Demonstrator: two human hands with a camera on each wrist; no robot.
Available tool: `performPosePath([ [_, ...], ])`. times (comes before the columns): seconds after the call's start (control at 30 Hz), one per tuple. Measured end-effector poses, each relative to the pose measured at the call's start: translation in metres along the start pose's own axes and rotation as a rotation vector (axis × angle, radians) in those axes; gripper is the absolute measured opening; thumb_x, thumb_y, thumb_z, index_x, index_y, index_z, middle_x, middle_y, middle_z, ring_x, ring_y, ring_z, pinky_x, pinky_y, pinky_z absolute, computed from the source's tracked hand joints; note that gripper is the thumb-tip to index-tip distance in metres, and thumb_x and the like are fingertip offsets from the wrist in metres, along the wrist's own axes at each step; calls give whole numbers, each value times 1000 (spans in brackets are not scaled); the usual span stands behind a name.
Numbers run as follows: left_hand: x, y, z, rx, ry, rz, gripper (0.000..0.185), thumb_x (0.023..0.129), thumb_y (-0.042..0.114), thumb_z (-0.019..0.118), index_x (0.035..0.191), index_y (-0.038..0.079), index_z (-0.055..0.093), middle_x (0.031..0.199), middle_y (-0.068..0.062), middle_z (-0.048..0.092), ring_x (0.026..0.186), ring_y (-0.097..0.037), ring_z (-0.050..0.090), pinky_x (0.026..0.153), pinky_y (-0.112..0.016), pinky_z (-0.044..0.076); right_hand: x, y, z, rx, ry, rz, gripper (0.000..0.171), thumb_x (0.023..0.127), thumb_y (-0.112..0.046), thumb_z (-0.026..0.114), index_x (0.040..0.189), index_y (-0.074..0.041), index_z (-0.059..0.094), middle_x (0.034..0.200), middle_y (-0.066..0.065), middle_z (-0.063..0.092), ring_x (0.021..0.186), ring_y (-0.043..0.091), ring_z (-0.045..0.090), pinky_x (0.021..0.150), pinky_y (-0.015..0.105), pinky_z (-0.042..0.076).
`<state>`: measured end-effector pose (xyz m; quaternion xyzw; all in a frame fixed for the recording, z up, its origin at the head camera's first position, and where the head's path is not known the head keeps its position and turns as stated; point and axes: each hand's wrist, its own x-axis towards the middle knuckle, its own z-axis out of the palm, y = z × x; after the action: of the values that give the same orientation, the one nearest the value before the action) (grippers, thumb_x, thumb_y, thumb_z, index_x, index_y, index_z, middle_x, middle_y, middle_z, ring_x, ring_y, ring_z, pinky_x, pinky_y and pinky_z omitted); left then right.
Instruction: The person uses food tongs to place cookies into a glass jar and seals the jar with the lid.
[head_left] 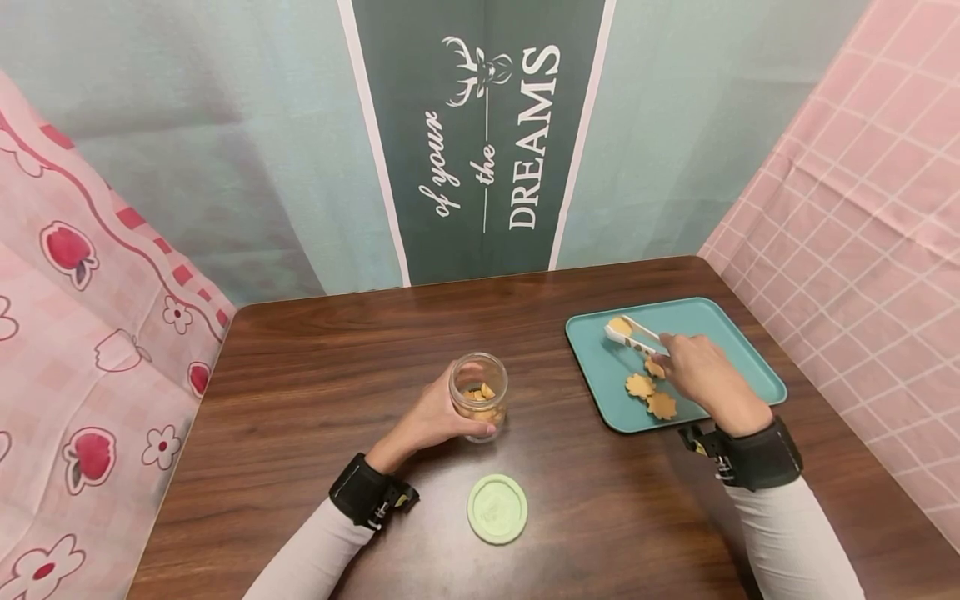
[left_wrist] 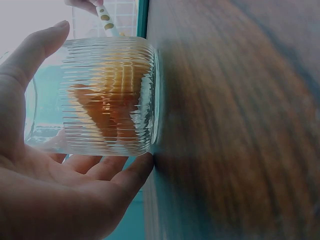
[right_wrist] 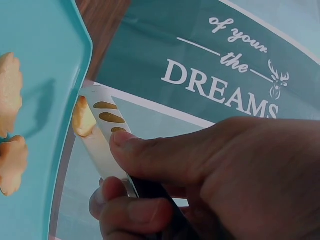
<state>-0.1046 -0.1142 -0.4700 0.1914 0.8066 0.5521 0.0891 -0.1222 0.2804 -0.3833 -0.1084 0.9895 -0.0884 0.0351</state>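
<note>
Centre frame, the left hand (head_left: 435, 419) grips a glass jar (head_left: 478, 406); right of it, the right hand (head_left: 701, 375) pinches tongs (head_left: 632, 335) holding a cookie (head_left: 620, 326) over a teal tray (head_left: 742, 350).

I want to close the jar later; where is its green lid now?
In the head view the green lid lies flat on the wooden table, just in front of the jar, between both forearms.
</note>
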Motion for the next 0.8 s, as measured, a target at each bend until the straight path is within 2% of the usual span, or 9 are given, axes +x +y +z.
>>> performPosePath([
  [0.2, -1, 1, 0, -1, 0, 5, 93, 67, 20, 101, 145, 8, 51, 141, -8, 64, 128, -27, 62, 114, -49, 44, -3, -3, -2, 19, 13, 5, 18, 106, -10, 63, 97, 4, 55, 67, 10, 49, 55, 23, 44, 50, 33, 35],
  [0.43, -1, 1, -1, 0, -9, -9, 93, 67, 18, 101, 145, 10, 51, 142, -6, 64, 129, -25, 62, 115, -45, 43, -4, -6, -5, 35, 14, 18, 28, 107, -12, 61, 117, 14, 58, 71, 14, 54, 59, 26, 49, 52, 36, 38],
  [0.67, -1, 0, 0, -3, -10, -13, 93, 67, 19, 101, 145, 10, 51, 143, -6, 63, 130, -24, 62, 115, -46, 43, -6, -10, -5, 36, 43, 9, 18, 106, -12, 62, 101, 4, 55, 69, 12, 50, 58, 26, 47, 51, 35, 37],
  [0.8, 0, 0, 1, 3, -6, -12, 93, 67, 19, 101, 145, 11, 51, 143, -6, 63, 130, -23, 62, 115, -46, 43, -7, -14, -6, 35, 57, 4, 18, 106, -12, 63, 98, 1, 54, 68, 10, 50, 58, 25, 47, 50, 34, 37],
])
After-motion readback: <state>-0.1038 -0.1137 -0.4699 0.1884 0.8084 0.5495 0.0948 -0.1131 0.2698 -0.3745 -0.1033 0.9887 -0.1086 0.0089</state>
